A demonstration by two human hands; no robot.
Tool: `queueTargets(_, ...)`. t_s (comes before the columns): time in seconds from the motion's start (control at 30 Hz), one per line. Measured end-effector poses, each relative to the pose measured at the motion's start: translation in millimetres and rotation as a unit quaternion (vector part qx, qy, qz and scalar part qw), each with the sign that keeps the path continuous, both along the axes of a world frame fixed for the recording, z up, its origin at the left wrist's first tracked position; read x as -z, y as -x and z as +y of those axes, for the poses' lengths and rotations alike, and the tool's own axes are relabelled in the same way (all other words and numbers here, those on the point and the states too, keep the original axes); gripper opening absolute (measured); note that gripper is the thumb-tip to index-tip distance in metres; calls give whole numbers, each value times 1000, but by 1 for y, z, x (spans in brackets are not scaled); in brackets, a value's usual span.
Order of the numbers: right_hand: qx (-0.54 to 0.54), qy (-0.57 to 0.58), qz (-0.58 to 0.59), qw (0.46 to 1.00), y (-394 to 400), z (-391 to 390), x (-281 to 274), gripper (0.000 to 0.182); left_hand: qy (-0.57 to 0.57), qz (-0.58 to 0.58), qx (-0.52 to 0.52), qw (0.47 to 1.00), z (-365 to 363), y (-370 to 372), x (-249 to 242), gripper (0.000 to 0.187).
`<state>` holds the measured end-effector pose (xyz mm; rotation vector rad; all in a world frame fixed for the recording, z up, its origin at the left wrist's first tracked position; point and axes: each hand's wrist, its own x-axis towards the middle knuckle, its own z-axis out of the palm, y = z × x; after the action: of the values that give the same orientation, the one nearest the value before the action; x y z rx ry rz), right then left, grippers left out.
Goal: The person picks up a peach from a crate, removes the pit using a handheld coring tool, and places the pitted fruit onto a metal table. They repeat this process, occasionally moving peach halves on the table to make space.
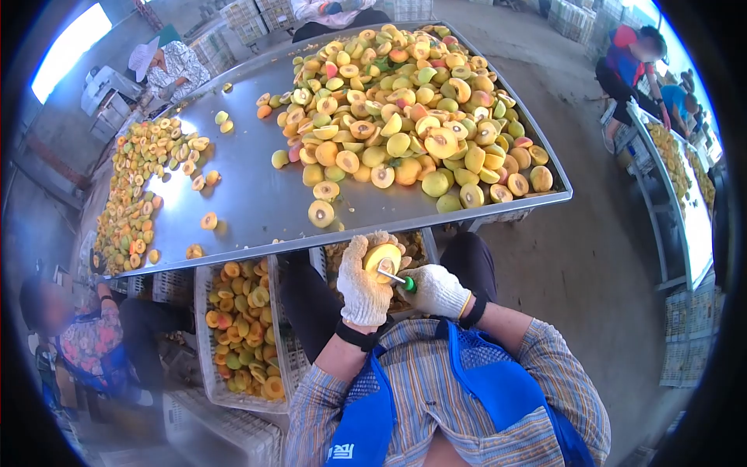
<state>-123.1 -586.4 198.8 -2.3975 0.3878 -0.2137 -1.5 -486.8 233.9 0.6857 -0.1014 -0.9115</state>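
At the table's near edge, above our lap: one fruit half, cupped in our left hand; one green-handled tool, gripped in our right hand, blade at the pit. Best practice: we brace the fruit, work close around the pit, keep fingertips off the blade's line. Obscured: blade tip, right fingertips, much of the crate beneath.

My one camera sits on my head, looking forward and steeply down, very wide: my striped shirt is close at the bottom, my left hand and right hand above it, the metal table beyond.
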Motion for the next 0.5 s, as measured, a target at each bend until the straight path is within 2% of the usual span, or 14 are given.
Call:
queueTargets(0.07,-7,9,27,1000,2,-6,-14,20,-29,-5,-3,1000,1,1,-4,38)
queueTargets(0.13,-84,-71,46,993,5,-4,-15,18,-47,-55,9,997,0,-1,-13,44)
queueTargets(0.2,-138,-215,-39,966,0,6,-1,16,-25,-31,12,999,-3,-2,-18,48)
queueTargets(0.23,-124,-180,15,976,1,3,-6,19,-8,-33,21,999,-2,-4,-17,49)
queueTargets(0.27,-124,-180,15,976,1,-1,-11,19,8,-35,29,999,-2,-6,-16,49)
queueTargets(0.3,-93,-97,36,990,0,-3,-16,20,7,-35,29,999,0,-7,-18,49)
queueTargets(0.33,-60,-12,57,996,0,-4,-18,20,-48,-108,35,992,0,-9,-22,50)
queueTargets(0.37,-60,-13,57,996,0,-3,-18,20,-102,-180,41,977,1,-10,-24,50)
queueTargets(0.4,-102,-167,81,977,0,-1,-17,20,-103,-180,41,977,1,-10,-23,50)
queueTargets(0.43,-142,-317,102,932,1,2,-16,21,-36,-140,75,987,2,-11,-20,51)
queueTargets(0.47,-177,-458,121,862,2,4,-14,24,32,-99,108,989,2,-13,-16,52)
queueTargets(0.5,-225,-496,75,835,0,12,-15,28,117,-63,148,980,-1,-10,-15,53)
